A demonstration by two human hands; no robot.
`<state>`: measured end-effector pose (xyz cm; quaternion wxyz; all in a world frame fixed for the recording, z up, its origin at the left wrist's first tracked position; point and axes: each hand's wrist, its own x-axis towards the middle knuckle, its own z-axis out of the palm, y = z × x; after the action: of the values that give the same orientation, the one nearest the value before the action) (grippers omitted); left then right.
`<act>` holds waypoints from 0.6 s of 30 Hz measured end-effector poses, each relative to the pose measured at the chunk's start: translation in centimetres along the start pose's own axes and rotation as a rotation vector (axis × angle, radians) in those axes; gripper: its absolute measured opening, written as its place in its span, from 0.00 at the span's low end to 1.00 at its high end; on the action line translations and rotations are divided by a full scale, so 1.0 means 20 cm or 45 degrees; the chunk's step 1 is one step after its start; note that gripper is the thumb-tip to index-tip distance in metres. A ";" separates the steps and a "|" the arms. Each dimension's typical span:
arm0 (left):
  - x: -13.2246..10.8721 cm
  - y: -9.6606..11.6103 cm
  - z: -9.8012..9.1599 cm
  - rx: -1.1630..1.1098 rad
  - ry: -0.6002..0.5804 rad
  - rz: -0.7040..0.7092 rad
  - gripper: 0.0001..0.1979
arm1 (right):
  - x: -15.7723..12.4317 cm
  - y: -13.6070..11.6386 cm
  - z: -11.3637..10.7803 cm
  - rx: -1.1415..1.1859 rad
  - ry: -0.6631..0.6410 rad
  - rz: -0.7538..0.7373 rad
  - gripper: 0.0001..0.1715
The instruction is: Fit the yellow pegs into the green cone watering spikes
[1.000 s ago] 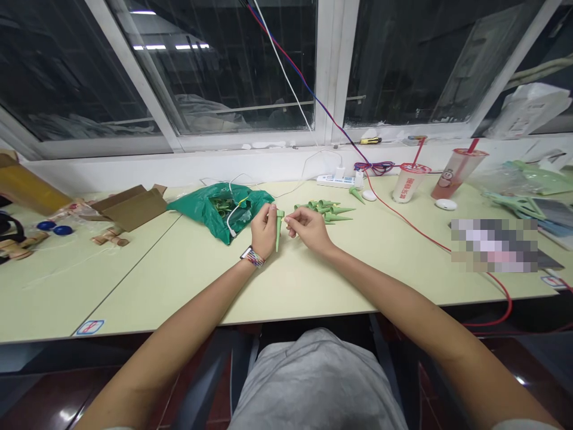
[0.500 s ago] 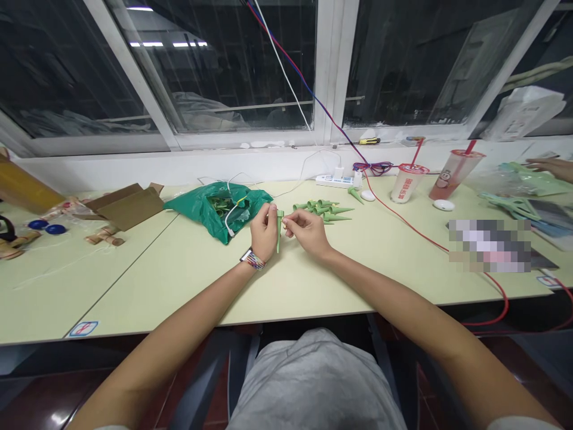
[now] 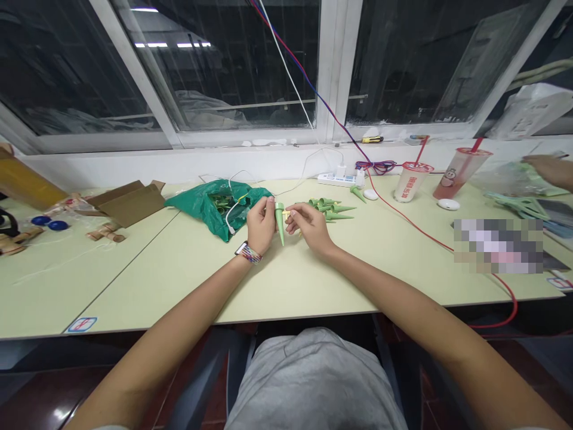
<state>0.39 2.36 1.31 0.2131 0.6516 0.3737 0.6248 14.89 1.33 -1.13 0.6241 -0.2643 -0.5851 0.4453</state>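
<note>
A green cone-shaped spike [image 3: 280,224] points downward between my hands, above the table. My left hand [image 3: 261,226] is closed on it near its wide top. My right hand [image 3: 310,227] pinches a small yellow piece [image 3: 286,213] against the upper side of the spike. Behind my right hand lies a pile of similar green spikes [image 3: 330,208], their tips toward the right. An open green plastic bag [image 3: 210,218] with more green parts inside lies left of my left hand, a white cable end resting over it.
A power strip [image 3: 340,178], a single spike [image 3: 357,193] and two drink cups [image 3: 410,183] stand at the back. A red cable [image 3: 414,224] crosses the right side. Left are a cardboard box [image 3: 129,203] and wooden pieces [image 3: 105,233]. Another person's hand [image 3: 553,172] is far right.
The spike has turned so its side shows more clearly, and the yellow piece now shows between it and my right fingers. The other person's hand has moved slightly left.
</note>
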 end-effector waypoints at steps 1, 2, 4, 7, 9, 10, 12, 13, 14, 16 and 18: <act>0.00 0.00 0.00 0.002 -0.013 -0.013 0.28 | 0.00 0.01 0.00 0.020 -0.005 0.024 0.23; 0.00 0.00 -0.01 0.004 -0.025 -0.017 0.27 | 0.00 0.02 0.00 0.036 -0.004 0.041 0.24; -0.01 0.00 -0.01 -0.001 -0.030 0.001 0.27 | 0.01 0.03 0.00 0.057 0.007 0.064 0.25; -0.01 0.00 -0.01 -0.034 0.001 0.022 0.27 | 0.02 0.05 0.01 0.063 0.015 0.099 0.26; -0.01 0.00 -0.01 -0.051 0.011 0.009 0.27 | 0.02 0.05 0.01 0.052 0.012 0.129 0.26; -0.01 0.00 -0.01 -0.061 0.004 -0.011 0.27 | 0.03 0.05 0.00 0.053 0.010 0.144 0.26; -0.01 -0.01 -0.01 -0.080 -0.019 -0.054 0.26 | 0.03 0.04 0.00 0.071 -0.003 0.166 0.27; -0.01 -0.01 -0.01 -0.090 -0.017 -0.069 0.25 | 0.03 0.03 0.00 0.085 -0.015 0.170 0.27; 0.00 -0.02 -0.01 -0.099 -0.002 -0.075 0.24 | 0.03 0.02 0.00 0.097 -0.028 0.168 0.27; 0.01 -0.03 -0.01 -0.107 0.046 -0.073 0.21 | 0.03 0.01 0.00 0.105 -0.060 0.156 0.27; 0.03 -0.05 -0.02 -0.122 0.053 -0.096 0.22 | 0.02 0.00 0.01 0.091 -0.098 0.141 0.26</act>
<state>-0.19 3.27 0.99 0.2594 0.6130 0.3719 0.6470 14.74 1.70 -0.88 0.5847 -0.2565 -0.5768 0.5096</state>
